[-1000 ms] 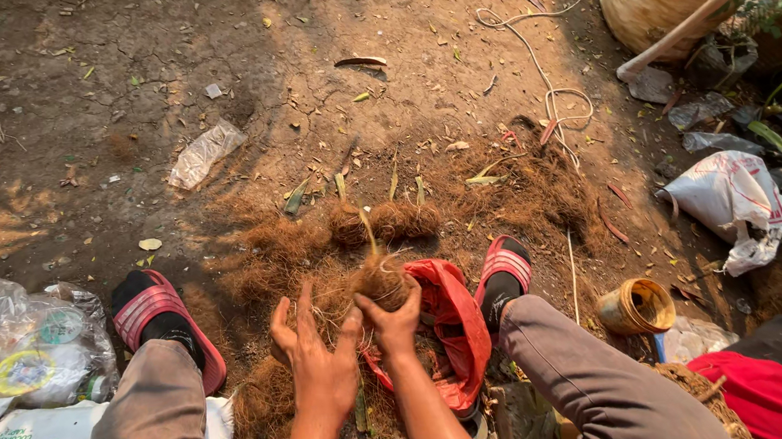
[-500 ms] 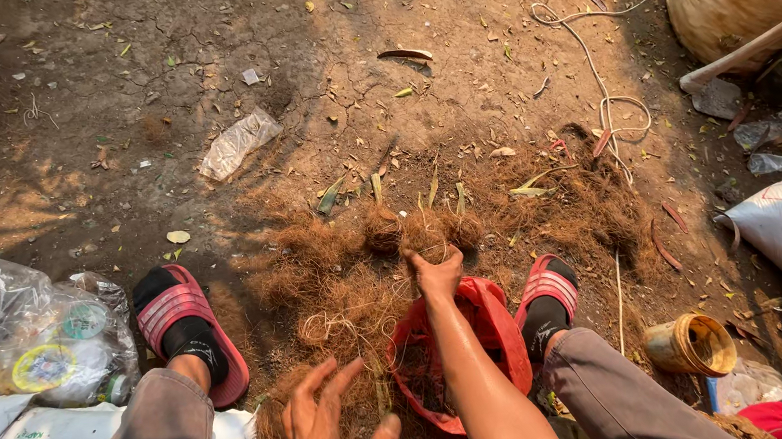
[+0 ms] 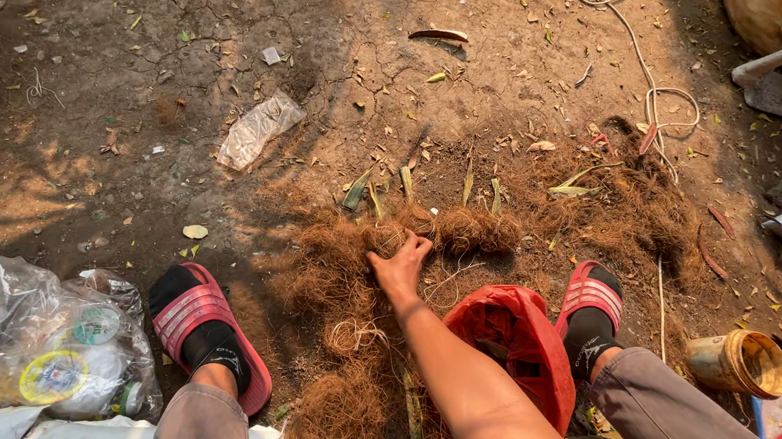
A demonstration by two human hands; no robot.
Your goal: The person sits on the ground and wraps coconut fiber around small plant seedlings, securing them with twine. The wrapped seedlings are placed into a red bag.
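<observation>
- Hands in view: one (image 3: 400,269).
- Red slide sandals: two (image 3: 190,313), (image 3: 590,291).
- Red plastic bags: one (image 3: 515,337).
- Yellow cups: one (image 3: 740,364).
- Coiled white cords: one (image 3: 649,76).

Coconut fibre (image 3: 470,231) was brown, dry and wiry, and lay spread loosely over the bare ground between the two feet. Several matted clumps sat along its far edge, mixed with green leaf strips. One rounded clump (image 3: 385,237) lay directly under the fingertips of the reaching hand. A small pale coil of twisted fibre cord (image 3: 357,333) lay on the pile, nearer the body.
</observation>
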